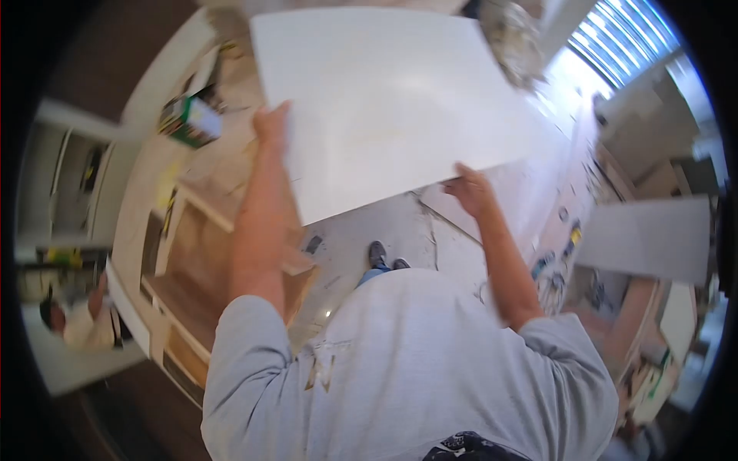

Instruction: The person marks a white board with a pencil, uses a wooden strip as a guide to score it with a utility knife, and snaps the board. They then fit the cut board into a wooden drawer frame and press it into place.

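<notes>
A large flat white panel [384, 107] is held up in front of me, tilted, its lower edge slanting up to the right. My left hand [271, 124] grips its left edge, with the thumb on the near face and the other fingers hidden behind. Lower down, my right hand [470, 190] is closed on the bottom edge near the right corner. Below and left of the panel stands an open wooden cabinet box [204, 253].
On the left worktop sits a green and white box [191, 121]. Another person [84, 319] is at the far left. Tools and cords [555, 265] lie on the right, near a grey-white board [646, 240]. A bright slatted window [624, 38] is at upper right.
</notes>
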